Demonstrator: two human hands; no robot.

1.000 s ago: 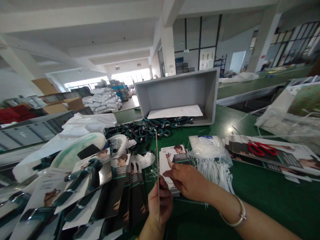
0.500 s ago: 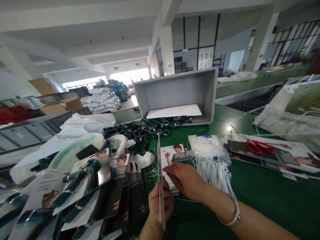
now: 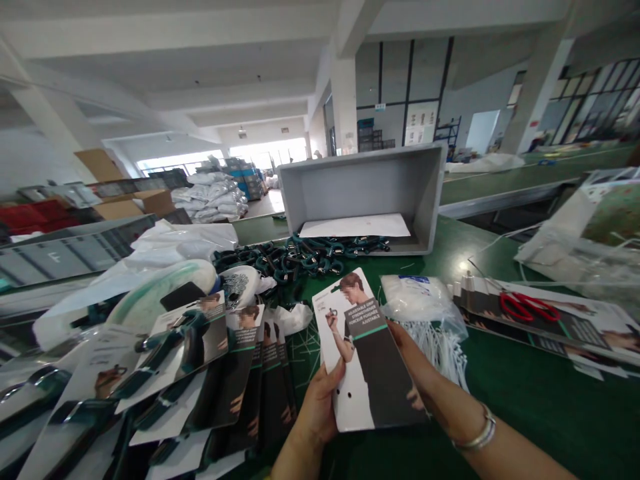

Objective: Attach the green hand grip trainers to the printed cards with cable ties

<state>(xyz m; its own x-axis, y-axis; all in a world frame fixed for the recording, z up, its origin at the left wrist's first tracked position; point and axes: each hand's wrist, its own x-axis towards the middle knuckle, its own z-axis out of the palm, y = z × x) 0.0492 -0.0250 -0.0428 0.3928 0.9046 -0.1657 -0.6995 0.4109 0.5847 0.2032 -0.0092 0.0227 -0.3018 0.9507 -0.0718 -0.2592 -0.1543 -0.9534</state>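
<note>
A printed packaging card [image 3: 383,377] for a grip strengthener faces me, tilted, over the green table. My left hand [image 3: 319,405] is closed on its lower left edge, thumb on the front. At the right edge my right hand [image 3: 409,350] holds the card too, with most of its fingers hidden behind it. Two small holes show in the white part of the card. Beside my right hand lies a bundle of white zip ties [image 3: 443,347] under a clear plastic bag [image 3: 417,297]. Dark green grip strengtheners [image 3: 300,257] are heaped behind the card.
A grey crate [image 3: 360,180] lies on its side at the back. Cards with grip strengtheners [image 3: 193,340] attached are piled at left, near a white tape roll [image 3: 240,287]. Red-handled scissors [image 3: 530,307] rest on stacked cards [image 3: 595,327] at right.
The card in my left hand has turned from edge-on to facing me. My right hand has moved right, from over the card on the table to the held card's right edge.
</note>
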